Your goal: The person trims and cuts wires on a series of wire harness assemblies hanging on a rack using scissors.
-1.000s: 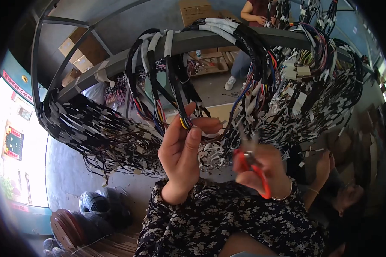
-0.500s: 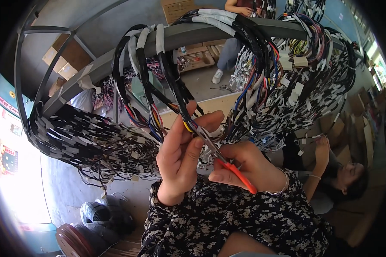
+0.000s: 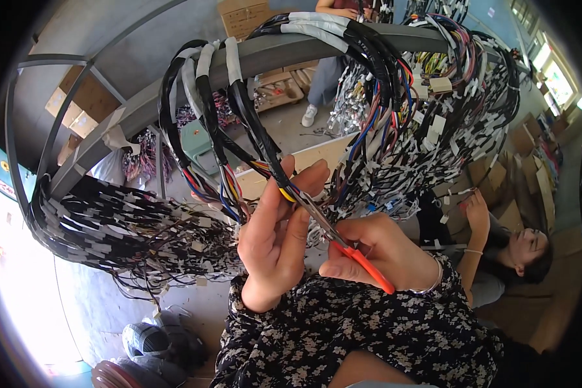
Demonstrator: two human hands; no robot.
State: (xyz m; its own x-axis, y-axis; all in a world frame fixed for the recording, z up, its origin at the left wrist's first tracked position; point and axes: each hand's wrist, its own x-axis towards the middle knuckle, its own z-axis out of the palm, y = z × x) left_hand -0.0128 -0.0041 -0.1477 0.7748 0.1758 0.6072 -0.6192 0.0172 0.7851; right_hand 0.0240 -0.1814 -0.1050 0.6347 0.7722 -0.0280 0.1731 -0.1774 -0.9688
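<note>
My left hand (image 3: pixel 279 233) pinches a black-taped wire bundle (image 3: pixel 258 139) where coloured wires come out of it. This bundle hangs from a grey metal rail (image 3: pixel 291 55) overhead. My right hand (image 3: pixel 378 252) grips scissors with orange handles (image 3: pixel 362 258). Their metal blades (image 3: pixel 317 216) point up-left and meet the coloured wire ends just beside my left fingertips. Both forearms wear dark floral sleeves.
Many tagged wire harnesses (image 3: pixel 116 226) drape over the rail on the left and on the right (image 3: pixel 446 129). A seated person (image 3: pixel 511 252) works at the lower right, another person stands beyond the rail (image 3: pixel 330 71). Cardboard boxes (image 3: pixel 242 16) lie behind; tape rolls (image 3: pixel 142 339) lie on the floor.
My right hand brought the scissors up from beside my chest to the wire ends held by my left hand. The view tilted closer to the bundle.
</note>
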